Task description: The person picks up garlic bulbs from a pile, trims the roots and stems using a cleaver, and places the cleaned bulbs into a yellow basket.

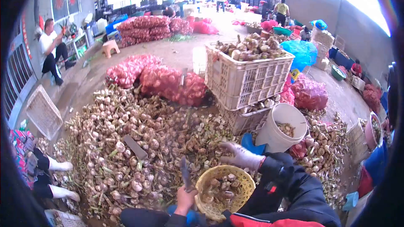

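My bare left hand point(185, 199) is closed round a tool with an upright dark blade that looks like a knife point(186, 174), at the left rim of a yellow plastic basket point(249, 181). Several garlic bulbs point(227, 185) lie inside the basket. My right hand point(242, 156), in a pale glove, is above the basket's far right edge. Its fingers are stretched apart toward the garlic pile point(143, 168), and I see nothing in them. Bulbs with cut stems cover the floor in front of both hands.
A grey flat strip point(135, 147) lies on the pile. Beyond stand stacked crates point(248, 80) of garlic and a white bucket point(269, 130). Red net sacks point(172, 85) line the pile's far side. A person point(52, 48) sits at left; another's white boots point(61, 166) are nearer.
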`<state>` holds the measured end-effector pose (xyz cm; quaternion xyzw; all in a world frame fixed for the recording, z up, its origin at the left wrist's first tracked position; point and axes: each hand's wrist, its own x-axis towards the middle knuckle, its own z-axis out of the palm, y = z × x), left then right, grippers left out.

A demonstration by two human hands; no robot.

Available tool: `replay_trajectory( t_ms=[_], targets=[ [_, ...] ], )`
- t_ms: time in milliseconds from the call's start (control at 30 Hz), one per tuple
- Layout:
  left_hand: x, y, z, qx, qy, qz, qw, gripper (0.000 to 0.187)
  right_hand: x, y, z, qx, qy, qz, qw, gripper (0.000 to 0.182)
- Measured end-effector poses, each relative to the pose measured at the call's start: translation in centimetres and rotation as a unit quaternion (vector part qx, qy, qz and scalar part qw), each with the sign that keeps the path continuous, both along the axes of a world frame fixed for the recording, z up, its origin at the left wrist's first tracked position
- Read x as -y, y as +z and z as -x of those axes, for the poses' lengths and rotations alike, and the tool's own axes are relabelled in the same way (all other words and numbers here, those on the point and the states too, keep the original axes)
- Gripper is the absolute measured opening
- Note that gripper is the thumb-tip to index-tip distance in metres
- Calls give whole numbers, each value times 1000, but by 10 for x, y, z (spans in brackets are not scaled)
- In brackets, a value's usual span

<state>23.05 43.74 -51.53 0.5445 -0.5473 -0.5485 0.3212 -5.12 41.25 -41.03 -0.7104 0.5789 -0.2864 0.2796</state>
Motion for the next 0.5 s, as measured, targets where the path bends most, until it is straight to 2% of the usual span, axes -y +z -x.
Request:
replay_trajectory(
  t_ms=[33,67,133,167,200,267,300,367,467,500],
  targets=[
    [-8,10,-3,-31,18,22,999,11,-2,21,12,-12,-12,-39,999,61],
    [-14,36,-8,-9,13,-1,1000,12,-3,48,21,-56,-3,-1,998,62],
    [-22,40,-23,-142,53,-79,985,17,-3,104,39,-110,2,71,991,55],
    [-28,51,-27,-95,68,-63,991,17,1,134,43,-204,48,275,938,53],
    [-34,66,-29,-44,76,-51,995,17,4,147,51,-141,-19,175,974,53],
    [-42,82,-30,-69,100,-33,992,16,5,201,59,-162,-51,148,974,51],
    [-41,79,-32,-77,78,-31,994,17,12,212,66,-207,-18,323,923,51],
    [-42,90,-27,-93,29,-28,995,20,12,259,58,-309,-65,318,894,49],
    [-60,133,1,-144,19,-21,989,19,19,304,47,-455,-80,408,788,48],
    [-61,137,9,-168,-6,-18,986,21,24,312,45,-431,-84,458,773,48]
  ],
)
